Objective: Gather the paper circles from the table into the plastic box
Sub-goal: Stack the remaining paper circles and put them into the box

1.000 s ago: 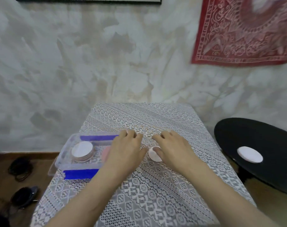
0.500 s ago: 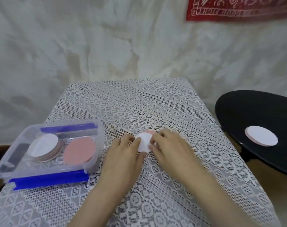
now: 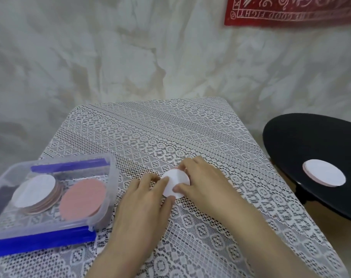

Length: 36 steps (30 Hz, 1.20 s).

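White paper circle (image 3: 175, 182) pinched by right hand (image 3: 205, 186), left hand (image 3: 145, 199).

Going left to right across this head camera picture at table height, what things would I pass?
plastic box → left hand → white paper circle held between both hands → right hand → black round table → stack of paper circles on it.
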Available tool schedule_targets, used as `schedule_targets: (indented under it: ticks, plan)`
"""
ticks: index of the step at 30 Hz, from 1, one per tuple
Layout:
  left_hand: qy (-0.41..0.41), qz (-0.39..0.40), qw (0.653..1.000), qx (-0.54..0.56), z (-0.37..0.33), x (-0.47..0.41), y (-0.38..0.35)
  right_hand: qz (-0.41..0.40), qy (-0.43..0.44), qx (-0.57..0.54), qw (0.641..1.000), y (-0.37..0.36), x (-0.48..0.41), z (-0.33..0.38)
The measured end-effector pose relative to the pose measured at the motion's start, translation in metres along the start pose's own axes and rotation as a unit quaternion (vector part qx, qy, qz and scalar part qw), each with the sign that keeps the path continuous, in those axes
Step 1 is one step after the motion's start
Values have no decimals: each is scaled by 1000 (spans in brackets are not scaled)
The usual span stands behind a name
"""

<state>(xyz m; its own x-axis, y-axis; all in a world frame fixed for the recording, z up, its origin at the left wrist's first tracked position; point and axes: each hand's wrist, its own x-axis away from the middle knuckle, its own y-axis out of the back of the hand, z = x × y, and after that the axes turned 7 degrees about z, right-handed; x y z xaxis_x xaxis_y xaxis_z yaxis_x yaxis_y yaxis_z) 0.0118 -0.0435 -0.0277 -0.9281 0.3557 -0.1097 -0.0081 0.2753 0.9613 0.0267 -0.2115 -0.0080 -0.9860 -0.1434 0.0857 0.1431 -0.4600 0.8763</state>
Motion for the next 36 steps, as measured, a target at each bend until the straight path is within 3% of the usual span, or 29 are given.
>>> schedule_targets:
  ticks: [10,13,18,22,26,32,36]
  plan:
    - [-3,-18,998,65,-2,19,7,-37,-5,-106,994,-2,31,-4]
    - [-13,-27,986,166,-7,29,14,13,7,-235,972,-4,50,-3]
    - [-7,-35,963,268,-5,43,11,77,31,-270,959,-7,64,6]
    - [31,-16,957,288,-1,49,15,16,6,-239,971,-6,58,3]
    - [40,-4,962,269,4,49,15,-46,-20,-84,995,-4,47,-2]
    - [70,3,955,290,5,42,15,-40,-69,33,996,-3,20,-1]
    - [74,5,957,279,5,37,16,-17,-86,9,996,-3,9,-1]
